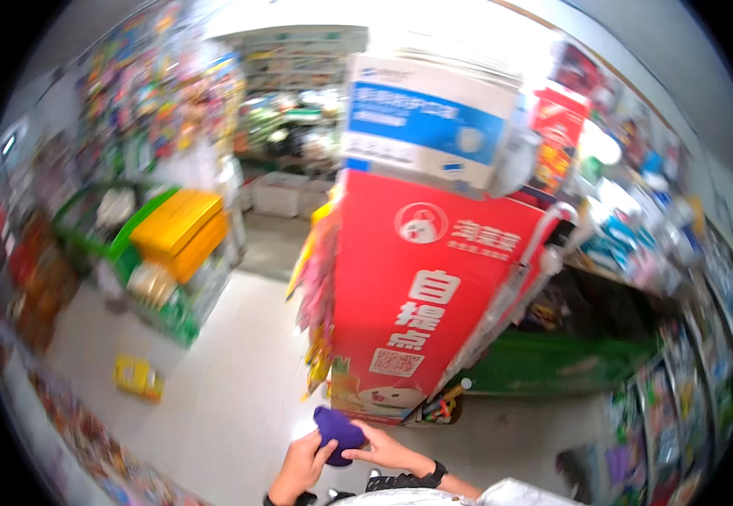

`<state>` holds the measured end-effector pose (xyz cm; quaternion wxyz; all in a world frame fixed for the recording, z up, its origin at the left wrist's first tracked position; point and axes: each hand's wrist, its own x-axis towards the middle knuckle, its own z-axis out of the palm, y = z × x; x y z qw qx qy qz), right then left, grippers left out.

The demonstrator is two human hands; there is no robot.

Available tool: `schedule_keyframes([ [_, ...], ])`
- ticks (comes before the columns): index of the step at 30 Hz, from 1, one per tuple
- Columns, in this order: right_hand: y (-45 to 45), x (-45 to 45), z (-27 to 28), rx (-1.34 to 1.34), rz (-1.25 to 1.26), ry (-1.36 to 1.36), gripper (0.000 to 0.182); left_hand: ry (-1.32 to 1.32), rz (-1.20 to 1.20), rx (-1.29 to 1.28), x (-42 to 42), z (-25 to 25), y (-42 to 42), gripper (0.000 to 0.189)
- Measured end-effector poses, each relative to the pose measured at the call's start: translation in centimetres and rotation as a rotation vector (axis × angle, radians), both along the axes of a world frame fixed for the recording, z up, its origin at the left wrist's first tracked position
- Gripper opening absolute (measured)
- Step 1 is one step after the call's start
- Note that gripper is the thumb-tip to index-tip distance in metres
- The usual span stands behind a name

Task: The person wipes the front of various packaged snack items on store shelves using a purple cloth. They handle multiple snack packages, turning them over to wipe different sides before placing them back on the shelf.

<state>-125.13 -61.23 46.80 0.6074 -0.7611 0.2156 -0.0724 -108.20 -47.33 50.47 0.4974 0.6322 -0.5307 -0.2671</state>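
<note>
A bunched purple cloth is held in front of my body, near the bottom of the view. My left hand grips its left side, with the thumb laid over the front. On the other side, my right hand pinches the cloth between thumb and fingers. Both wrists wear dark bands. Just beyond the hands rises a tall red panel bearing white writing and a printed code.
On the red panel stands a white and blue carton. A yellow box sits by green bins at left. A yellow packet lies on the tiled floor. A green counter and stocked shelves line the right.
</note>
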Motion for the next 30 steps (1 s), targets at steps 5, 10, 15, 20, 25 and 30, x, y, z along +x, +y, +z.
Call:
schedule_keyframes([
  [5, -2.4, 7.3, 1.5, -0.056, 0.104, -0.006, 0.047, 0.151, 0.152, -0.08, 6.4, 1.0, 0.8, 0.036],
  [10, -5.2, 10.6, 5.6, -0.427, -0.475, -0.371, 0.017, 0.071, 0.154, -0.004, 13.6, 2.7, -1.1, 0.035],
  [15, -12.4, 8.1, 20.4, -1.207, -1.181, -0.887, 0.015, 0.081, 0.208, 0.069, 20.3, 2.9, 0.0, 0.038],
  [20, -19.4, 3.2, 33.5, -1.29, -1.451, -0.856, 0.052, 0.145, 0.079, 0.143, 23.7, 1.6, -1.2, 0.041],
  [25, -24.9, 0.6, 36.2, -1.044, -1.285, -0.495, 0.053, -0.022, -0.095, 0.161, 27.2, -6.1, -4.1, 0.039],
  [30, -19.5, -2.6, 35.1, -1.179, -1.389, -0.441, 0.036, 0.145, -0.153, 0.073, 22.2, -1.3, -5.2, 0.04],
])
